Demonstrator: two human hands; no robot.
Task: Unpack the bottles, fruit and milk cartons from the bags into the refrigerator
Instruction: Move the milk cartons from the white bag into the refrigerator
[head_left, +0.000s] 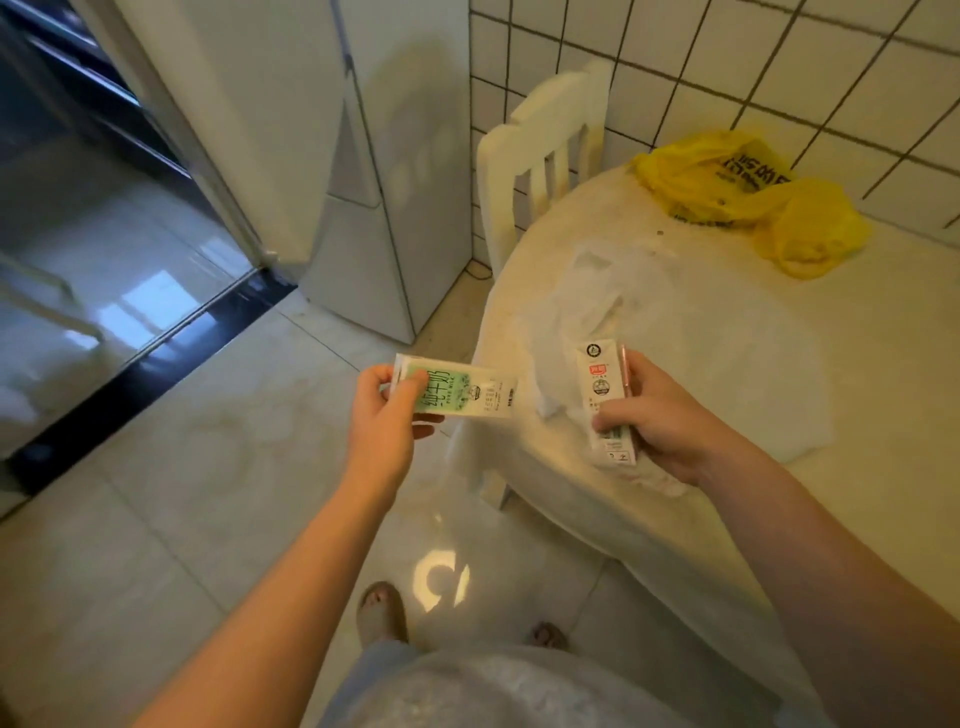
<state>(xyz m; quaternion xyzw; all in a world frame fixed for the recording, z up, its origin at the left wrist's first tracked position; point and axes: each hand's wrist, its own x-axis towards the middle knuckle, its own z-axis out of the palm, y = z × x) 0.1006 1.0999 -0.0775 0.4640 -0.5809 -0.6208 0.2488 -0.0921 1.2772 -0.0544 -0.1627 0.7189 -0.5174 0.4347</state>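
Note:
My left hand (387, 415) grips a green-and-white milk carton (462, 392) lying sideways above the floor, left of the table edge. A white carton with a pink edge (602, 395) stands lengthwise in my right hand (657, 421), held over the white plastic bag (675, 332) that lies flat on the round table (883, 364). A crumpled yellow bag (737, 197) sits at the table's far side by the tiled wall. The white refrigerator (374, 171) stands closed beyond the table, to the left.
A white plastic chair (540, 145) is pushed between the refrigerator and the table. A dark threshold strip (156, 374) crosses the tiled floor toward a doorway on the left. My feet (382, 613) show at the bottom.

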